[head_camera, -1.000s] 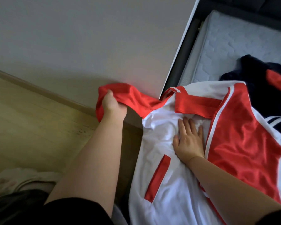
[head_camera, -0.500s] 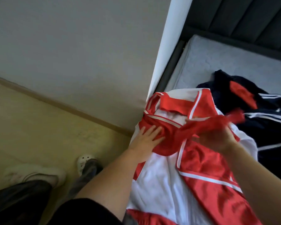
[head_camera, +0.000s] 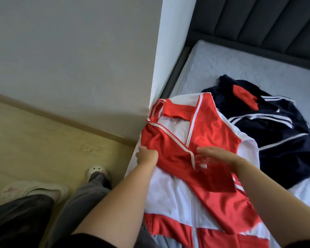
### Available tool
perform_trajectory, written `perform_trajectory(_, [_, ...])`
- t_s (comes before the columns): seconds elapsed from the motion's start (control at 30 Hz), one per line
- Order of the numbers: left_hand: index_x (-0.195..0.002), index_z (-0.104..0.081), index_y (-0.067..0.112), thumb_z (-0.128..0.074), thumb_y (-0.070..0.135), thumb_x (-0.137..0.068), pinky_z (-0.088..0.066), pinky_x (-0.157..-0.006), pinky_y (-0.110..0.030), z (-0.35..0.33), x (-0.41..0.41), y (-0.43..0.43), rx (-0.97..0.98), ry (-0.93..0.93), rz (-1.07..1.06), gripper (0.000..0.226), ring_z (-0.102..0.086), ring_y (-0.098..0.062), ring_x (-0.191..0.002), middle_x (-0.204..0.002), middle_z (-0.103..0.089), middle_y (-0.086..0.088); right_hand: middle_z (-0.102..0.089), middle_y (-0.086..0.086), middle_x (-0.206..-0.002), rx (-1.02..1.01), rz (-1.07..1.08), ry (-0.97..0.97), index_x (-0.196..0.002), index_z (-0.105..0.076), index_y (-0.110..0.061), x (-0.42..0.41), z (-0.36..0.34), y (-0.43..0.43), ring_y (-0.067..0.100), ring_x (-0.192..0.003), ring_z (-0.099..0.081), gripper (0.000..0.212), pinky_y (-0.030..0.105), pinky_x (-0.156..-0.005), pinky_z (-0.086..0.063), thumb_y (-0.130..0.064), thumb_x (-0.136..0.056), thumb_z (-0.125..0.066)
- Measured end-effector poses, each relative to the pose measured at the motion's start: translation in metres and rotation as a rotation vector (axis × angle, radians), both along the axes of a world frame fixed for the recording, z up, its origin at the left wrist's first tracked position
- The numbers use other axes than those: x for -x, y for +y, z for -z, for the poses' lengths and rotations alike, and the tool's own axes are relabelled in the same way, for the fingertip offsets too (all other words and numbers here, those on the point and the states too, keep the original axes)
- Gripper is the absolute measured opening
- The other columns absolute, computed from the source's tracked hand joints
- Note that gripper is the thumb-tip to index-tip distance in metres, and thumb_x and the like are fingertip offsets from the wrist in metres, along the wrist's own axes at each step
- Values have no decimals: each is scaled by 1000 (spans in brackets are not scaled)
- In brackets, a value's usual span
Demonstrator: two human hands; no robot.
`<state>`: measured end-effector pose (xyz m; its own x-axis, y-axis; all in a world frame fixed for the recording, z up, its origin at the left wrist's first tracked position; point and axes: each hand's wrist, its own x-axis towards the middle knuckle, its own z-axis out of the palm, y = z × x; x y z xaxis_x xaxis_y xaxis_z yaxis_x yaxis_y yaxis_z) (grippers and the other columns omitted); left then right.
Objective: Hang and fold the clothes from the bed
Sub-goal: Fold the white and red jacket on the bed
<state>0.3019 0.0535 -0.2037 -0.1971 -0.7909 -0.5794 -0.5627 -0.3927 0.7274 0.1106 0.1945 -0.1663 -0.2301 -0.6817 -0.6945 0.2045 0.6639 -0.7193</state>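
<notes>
Red jacket (head_camera: 213,133) at mattress (head_camera: 222,68) edge, left hand (head_camera: 147,156) gripping fabric

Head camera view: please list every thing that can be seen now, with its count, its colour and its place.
red and white jacket: one, red and white, spread on the mattress at its near edge
navy garment: one, navy with white stripes and a red patch, crumpled on the mattress behind the jacket
mattress: one, pale grey, right side
headboard: one, dark grey, top right
wall: one, grey, upper left
floor: one, light wood, left
slippers: two, white, on the floor
trouser legs: two, grey, bottom left
left hand: one, grips the jacket's red fabric
right hand: one, at the jacket's white trim, grip blurred
</notes>
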Motion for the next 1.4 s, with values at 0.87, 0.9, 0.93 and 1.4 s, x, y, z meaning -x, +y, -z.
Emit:
perform_trajectory(0.87, [-127, -45, 6, -53, 10, -88, -43, -79, -36, 13, 37, 232, 1255, -334, 1725, 40, -53, -32, -106, -124, -51, -14, -65, 21, -109, -423, 424, 860, -110, -54, 4, 30, 73, 166, 36, -98, -61, 53, 31, -72, -41, -39, -82, -67])
perform_trajectory(0.9, [-121, -50, 6, -52, 8, -88, -43, -76, -35, 10, 39, 231, 1204, -304, 1704, 33, -56, -33, -103, -120, -53, -14, -67, 20, -101, -427, 376, 878, -99, -60, 2, 30, 69, 167, 34, -87, -62, 39, 30, -68, -40, -33, -82, -66])
perform_trajectory(0.93, [-117, -52, 6, -52, 9, -87, -44, -75, -35, 8, 42, 231, 1154, -286, 1680, 30, -58, -34, -100, -117, -55, -14, -68, 18, -92, -430, 335, 897, -87, -61, -2, 30, 64, 169, 32, -79, -61, 25, 29, -64, -40, -26, -81, -64])
perform_trajectory(1.4, [-118, -64, 15, -53, 39, -86, -45, -94, -33, -10, 79, 294, 526, 1, 1732, 41, -56, -28, -112, -121, -63, -10, -52, 9, -121, -708, 78, 1499, -124, -46, -9, 38, 48, 233, 29, -114, -48, 41, 39, -90, -39, -13, -84, -51])
